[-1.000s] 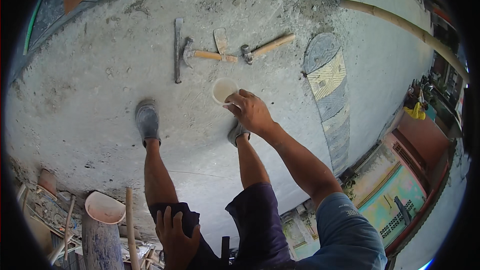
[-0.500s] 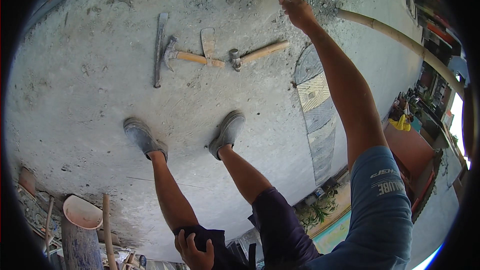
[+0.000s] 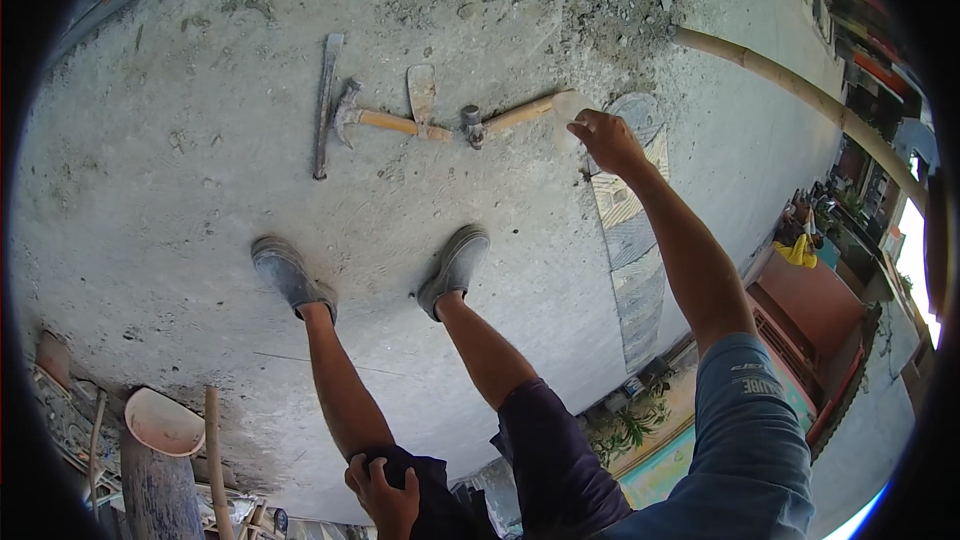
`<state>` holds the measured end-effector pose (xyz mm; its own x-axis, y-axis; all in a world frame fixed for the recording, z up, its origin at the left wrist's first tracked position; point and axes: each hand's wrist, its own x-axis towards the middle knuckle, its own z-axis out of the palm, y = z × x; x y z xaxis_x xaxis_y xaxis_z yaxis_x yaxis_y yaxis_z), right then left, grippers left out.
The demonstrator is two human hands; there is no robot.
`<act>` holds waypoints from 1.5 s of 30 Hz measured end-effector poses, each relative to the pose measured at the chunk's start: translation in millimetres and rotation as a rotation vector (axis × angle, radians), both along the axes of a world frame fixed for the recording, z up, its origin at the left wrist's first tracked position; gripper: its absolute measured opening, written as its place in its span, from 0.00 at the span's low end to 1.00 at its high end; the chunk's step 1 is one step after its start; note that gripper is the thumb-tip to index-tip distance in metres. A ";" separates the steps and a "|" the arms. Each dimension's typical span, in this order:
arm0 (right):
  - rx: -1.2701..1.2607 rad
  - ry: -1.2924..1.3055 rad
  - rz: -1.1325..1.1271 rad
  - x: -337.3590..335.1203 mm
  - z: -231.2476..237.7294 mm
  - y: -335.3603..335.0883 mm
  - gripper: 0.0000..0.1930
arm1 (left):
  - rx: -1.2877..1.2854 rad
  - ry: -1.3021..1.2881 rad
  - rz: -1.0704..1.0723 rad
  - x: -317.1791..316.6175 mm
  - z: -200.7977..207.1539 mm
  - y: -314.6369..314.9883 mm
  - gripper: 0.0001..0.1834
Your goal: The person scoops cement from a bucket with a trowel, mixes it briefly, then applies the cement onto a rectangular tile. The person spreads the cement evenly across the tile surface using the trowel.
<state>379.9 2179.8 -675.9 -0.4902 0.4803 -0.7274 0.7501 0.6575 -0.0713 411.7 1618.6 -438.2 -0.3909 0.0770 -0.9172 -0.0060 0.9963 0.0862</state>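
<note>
My right hand (image 3: 608, 140) pinches a thin, pale translucent piece (image 3: 571, 112), perhaps plastic; its exact kind is unclear. It overlaps the handle end of a small mallet-headed hammer (image 3: 515, 117) from this view. My left hand (image 3: 385, 490) rests on my dark shorts by the left knee, fingers spread and somewhat bent, holding nothing. Left of the small hammer lies a claw hammer (image 3: 385, 121) with a wooden handle. Beside that handle's end is a flat-bladed scraper (image 3: 421, 90), its blade pointing away. A long metal chisel bar (image 3: 326, 105) lies farthest left.
Loose rubble (image 3: 625, 25) is scattered at the far edge of the concrete floor. A bamboo pole (image 3: 760, 60) crosses the far right. Patterned slabs (image 3: 636, 230) line the floor at right. A shovel or scoop-like pale basin (image 3: 165, 423) stands at lower left. My feet are planted mid-floor.
My right hand has come back toward me from the rubble, bringing the translucent piece over the small hammer's handle end. My left hand stays on the shorts.
</note>
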 end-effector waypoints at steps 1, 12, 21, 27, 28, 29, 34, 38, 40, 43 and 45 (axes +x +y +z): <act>0.034 0.026 0.056 -29.0 -8.3 4.6 0.18 | -0.021 0.001 -0.012 4.6 -1.3 -2.4 0.26; 0.157 0.399 0.280 -185.2 -35.4 -20.1 0.20 | -0.078 0.007 0.015 20.6 -9.9 -9.4 0.24; -0.379 0.188 0.168 -38.0 2.7 -93.3 0.16 | -0.061 0.000 -0.008 21.0 -13.2 -23.7 0.24; -0.561 -0.002 -0.034 -99.5 -21.2 -24.6 0.21 | -0.063 -0.009 -0.003 20.1 -12.7 -25.0 0.23; -0.484 0.082 -0.106 -117.3 -28.5 4.6 0.22 | -0.057 -0.007 0.005 22.0 -13.1 -23.2 0.23; -0.364 0.122 -0.145 -135.1 -32.2 34.7 0.23 | -0.051 -0.012 0.002 24.9 -14.5 -20.5 0.23; -0.168 -0.026 -0.267 -120.8 -9.9 110.3 0.27 | -0.012 0.023 0.028 30.1 -13.1 -14.5 0.22; 0.002 0.061 -0.134 -37.1 12.5 67.5 0.27 | -0.029 0.097 0.136 29.3 -8.3 -22.3 0.21; 0.086 0.009 -0.191 -21.5 48.5 -11.2 0.26 | -0.059 0.115 0.213 30.4 3.9 -43.1 0.21; 0.073 0.064 -0.182 54.5 118.3 -27.0 0.19 | 0.059 0.089 0.351 23.5 1.3 -48.8 0.24; 0.185 -0.026 -0.016 55.8 186.0 -71.5 0.18 | 0.101 0.129 0.436 15.6 12.8 -65.7 0.26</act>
<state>435.7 2108.3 -489.8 -0.4639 0.6145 -0.6382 0.7605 0.6457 0.0689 427.3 1553.0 -425.4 -0.5173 -0.0334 -0.8552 -0.4055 0.8895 0.2105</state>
